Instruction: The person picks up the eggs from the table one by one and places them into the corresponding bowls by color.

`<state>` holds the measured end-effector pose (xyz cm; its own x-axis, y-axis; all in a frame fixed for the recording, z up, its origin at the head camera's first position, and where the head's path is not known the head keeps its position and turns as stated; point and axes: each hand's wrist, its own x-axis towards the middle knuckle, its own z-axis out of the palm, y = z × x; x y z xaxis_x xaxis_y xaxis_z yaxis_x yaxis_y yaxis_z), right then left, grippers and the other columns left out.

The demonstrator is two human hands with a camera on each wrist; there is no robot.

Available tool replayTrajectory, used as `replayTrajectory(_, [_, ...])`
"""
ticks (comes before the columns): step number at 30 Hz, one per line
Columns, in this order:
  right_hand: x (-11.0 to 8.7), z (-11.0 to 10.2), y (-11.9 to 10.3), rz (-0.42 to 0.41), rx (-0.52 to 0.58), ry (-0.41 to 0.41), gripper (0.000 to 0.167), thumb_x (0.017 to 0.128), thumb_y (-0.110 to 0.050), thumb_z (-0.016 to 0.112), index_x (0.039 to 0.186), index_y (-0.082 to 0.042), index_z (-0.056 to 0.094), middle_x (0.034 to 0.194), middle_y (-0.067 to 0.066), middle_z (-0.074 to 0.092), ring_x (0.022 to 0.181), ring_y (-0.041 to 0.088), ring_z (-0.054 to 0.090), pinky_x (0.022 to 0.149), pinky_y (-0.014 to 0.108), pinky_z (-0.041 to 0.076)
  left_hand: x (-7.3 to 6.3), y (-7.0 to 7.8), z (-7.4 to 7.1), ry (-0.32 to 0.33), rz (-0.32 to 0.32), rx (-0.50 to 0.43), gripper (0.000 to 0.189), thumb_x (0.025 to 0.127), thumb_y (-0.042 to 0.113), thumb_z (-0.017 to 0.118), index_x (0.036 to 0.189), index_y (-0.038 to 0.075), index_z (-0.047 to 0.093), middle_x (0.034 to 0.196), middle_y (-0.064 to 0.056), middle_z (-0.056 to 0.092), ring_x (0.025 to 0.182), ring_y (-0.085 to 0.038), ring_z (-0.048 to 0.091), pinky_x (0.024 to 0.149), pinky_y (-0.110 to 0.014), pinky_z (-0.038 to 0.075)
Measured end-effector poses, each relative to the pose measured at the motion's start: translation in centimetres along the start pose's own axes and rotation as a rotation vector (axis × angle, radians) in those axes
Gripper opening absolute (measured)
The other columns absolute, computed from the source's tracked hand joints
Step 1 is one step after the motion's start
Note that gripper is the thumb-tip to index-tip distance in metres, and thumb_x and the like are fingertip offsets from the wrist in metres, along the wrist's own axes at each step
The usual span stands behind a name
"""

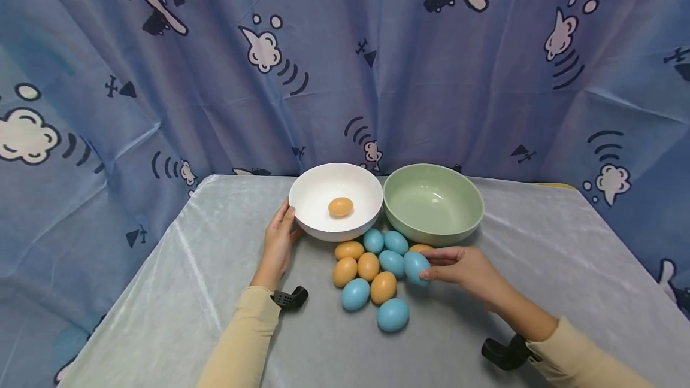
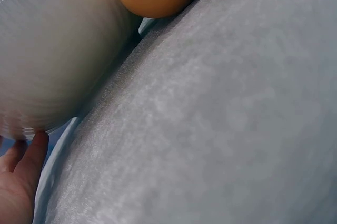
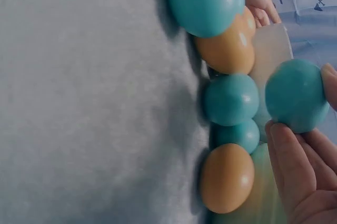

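Between the thumb and fingertips of my right hand (image 1: 469, 271), a blue egg (image 3: 295, 95) is pinched; the right wrist view shows it raised off the cloth. My left hand (image 1: 278, 241) touches the left outer side of the white bowl (image 1: 309, 223), its fingers fairly straight along the wall. One orange egg (image 1: 341, 206) lies inside that bowl. A green bowl (image 1: 431, 233) stands against it on the right, with nothing inside. In front of both bowls, several blue eggs (image 1: 393, 315) and orange eggs (image 1: 383, 287) lie clustered. One orange egg (image 1: 420, 248) is partly hidden behind my right hand.
A grey cloth (image 1: 178, 304) covers the table. Its far edge meets a blue patterned curtain (image 1: 334, 94) close behind the bowls. Each wrist wears a black device (image 1: 291, 298), and the sleeves are pale yellow.
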<state>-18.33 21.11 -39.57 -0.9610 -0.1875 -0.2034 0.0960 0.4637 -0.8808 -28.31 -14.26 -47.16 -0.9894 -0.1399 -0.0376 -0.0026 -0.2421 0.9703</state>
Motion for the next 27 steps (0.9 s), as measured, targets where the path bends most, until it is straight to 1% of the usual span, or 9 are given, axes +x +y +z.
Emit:
replayTrajectory(3, [0.3, -0.4, -0.5, -0.016, 0.0, 0.003, 0.056, 0.081, -0.03, 0.083, 0.128, -0.003, 0.067, 0.123, 0.01, 0.071, 0.106, 0.004, 0.067, 0.087, 0.028, 0.058, 0.2, 0.2, 0.0, -0.003, 0.02, -0.012, 0.055, 0.105, 0.033, 0.05, 0.156, 0.017, 0.035, 0.163, 0.0, 0.033, 0.149, -0.022, 0.034, 0.12, -0.051, 0.034])
replayTrajectory(8, [0.4, -0.9, -0.9, -0.034, -0.004, 0.01, 0.056, 0.082, -0.029, 0.082, 0.129, -0.003, 0.066, 0.124, 0.011, 0.071, 0.099, -0.003, 0.066, 0.085, 0.024, 0.057, 0.2, 0.3, 0.0, -0.013, 0.021, -0.016, 0.056, 0.105, 0.033, 0.049, 0.156, 0.015, 0.033, 0.163, -0.002, 0.031, 0.15, -0.024, 0.033, 0.12, -0.052, 0.033])
replayTrajectory(13, [0.5, -1.2, -1.2, -0.044, 0.011, 0.01, 0.057, 0.083, -0.029, 0.081, 0.13, -0.002, 0.065, 0.125, 0.011, 0.07, 0.098, -0.003, 0.066, 0.085, 0.022, 0.055, 0.1, 0.1, 0.1, -0.006, 0.009, 0.006, 0.058, 0.105, 0.036, 0.049, 0.156, 0.016, 0.033, 0.163, -0.003, 0.031, 0.149, -0.025, 0.034, 0.12, -0.051, 0.033])
replayTrajectory(16, [0.5, -1.4, -1.3, -0.043, 0.015, 0.009, 0.057, 0.083, -0.028, 0.081, 0.13, -0.002, 0.064, 0.124, 0.011, 0.071, 0.097, -0.002, 0.067, 0.085, 0.023, 0.055, 0.1, 0.0, 0.2, -0.001, -0.001, 0.011, 0.058, 0.104, 0.038, 0.05, 0.156, 0.018, 0.033, 0.162, -0.001, 0.033, 0.149, -0.023, 0.034, 0.12, -0.049, 0.034])
replayTrajectory(19, [0.6, -1.5, -1.4, -0.036, 0.006, 0.018, 0.055, 0.084, -0.028, 0.08, 0.13, -0.002, 0.065, 0.123, 0.01, 0.071, 0.096, -0.002, 0.066, 0.085, 0.023, 0.055, 0.1, 0.0, 0.1, -0.008, -0.001, 0.019, 0.059, 0.104, 0.04, 0.05, 0.157, 0.019, 0.032, 0.163, -0.001, 0.032, 0.149, -0.023, 0.033, 0.12, -0.049, 0.034])
replayTrajectory(20, [0.6, -1.5, -1.4, -0.037, 0.004, 0.017, 0.055, 0.084, -0.028, 0.08, 0.13, -0.002, 0.065, 0.124, 0.01, 0.071, 0.097, -0.002, 0.065, 0.085, 0.023, 0.054, 0.0, 0.0, 0.1, -0.002, -0.003, 0.019, 0.059, 0.104, 0.041, 0.051, 0.156, 0.02, 0.033, 0.163, 0.0, 0.032, 0.149, -0.022, 0.033, 0.12, -0.049, 0.034])
replayTrajectory(24, [0.8, -1.4, -1.4, -0.045, -0.012, 0.022, 0.055, 0.085, -0.03, 0.079, 0.131, -0.004, 0.065, 0.129, 0.011, 0.068, 0.104, -0.001, 0.062, 0.087, 0.024, 0.054, -0.2, 0.0, -0.2, 0.005, 0.016, 0.008, 0.061, 0.103, 0.041, 0.052, 0.156, 0.017, 0.034, 0.163, -0.003, 0.032, 0.149, -0.025, 0.033, 0.12, -0.051, 0.034])
replayTrajectory(25, [0.8, -1.4, -1.4, -0.046, -0.015, 0.024, 0.054, 0.085, -0.029, 0.079, 0.131, -0.004, 0.065, 0.13, 0.011, 0.068, 0.105, 0.0, 0.062, 0.088, 0.025, 0.054, -0.2, 0.0, -0.2, 0.007, 0.012, 0.007, 0.061, 0.103, 0.041, 0.052, 0.156, 0.017, 0.034, 0.163, -0.002, 0.032, 0.149, -0.025, 0.034, 0.12, -0.05, 0.034])
replayTrajectory(27, [0.7, -1.6, -1.4, -0.046, -0.023, 0.036, 0.054, 0.086, -0.029, 0.079, 0.131, -0.004, 0.064, 0.13, 0.012, 0.067, 0.107, 0.002, 0.062, 0.089, 0.028, 0.055, -0.2, 0.0, -0.1, -0.009, 0.017, 0.0, 0.062, 0.103, 0.04, 0.052, 0.156, 0.016, 0.033, 0.163, -0.003, 0.031, 0.149, -0.026, 0.034, 0.12, -0.051, 0.034])
